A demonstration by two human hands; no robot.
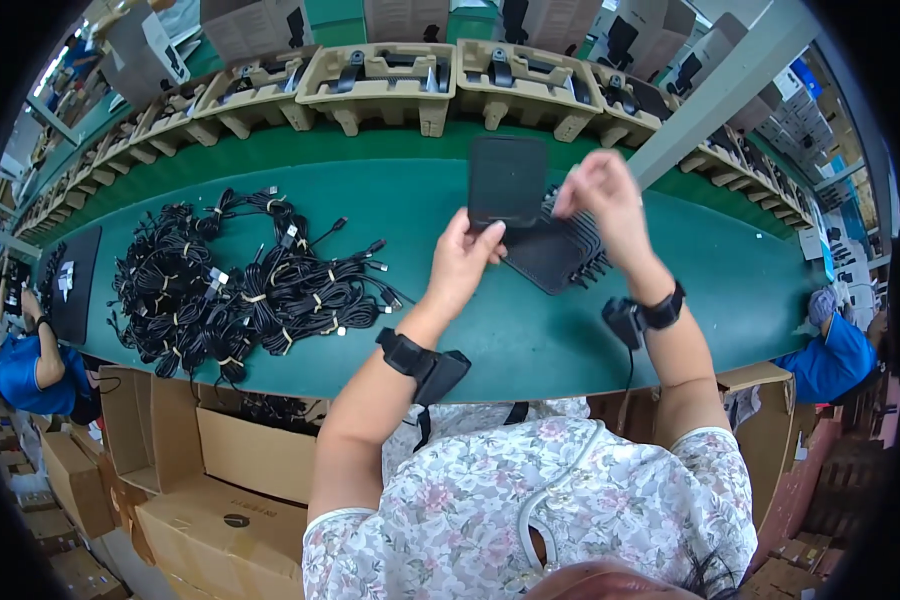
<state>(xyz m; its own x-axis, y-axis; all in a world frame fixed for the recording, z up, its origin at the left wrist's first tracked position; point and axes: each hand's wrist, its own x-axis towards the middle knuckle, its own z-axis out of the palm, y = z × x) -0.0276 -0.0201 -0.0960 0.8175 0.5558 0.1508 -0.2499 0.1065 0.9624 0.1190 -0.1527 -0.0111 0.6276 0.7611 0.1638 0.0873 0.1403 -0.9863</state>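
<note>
In our left fingers [491, 235] we pinch a black panel [508, 178] by its lower edge, long axis pointing away from us; our right fingers [592, 180], just right of it, are blurred, so we cannot tell their grip. Nearby lies a panel stack [548, 260], cable bundles [305, 310] farther left, the green desk [745, 290] stretching right.

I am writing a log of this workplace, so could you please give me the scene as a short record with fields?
Left hand: holds a dark rectangular panel at its lower edge
Right hand: raised right of the panel, blurred; grip unclear
Near the hands: dark flat pieces, overlapping, on the green table
Table left: black cable bundles, pale ties
Behind: row of tan trays
Sides: blue sleeves of other people
</note>
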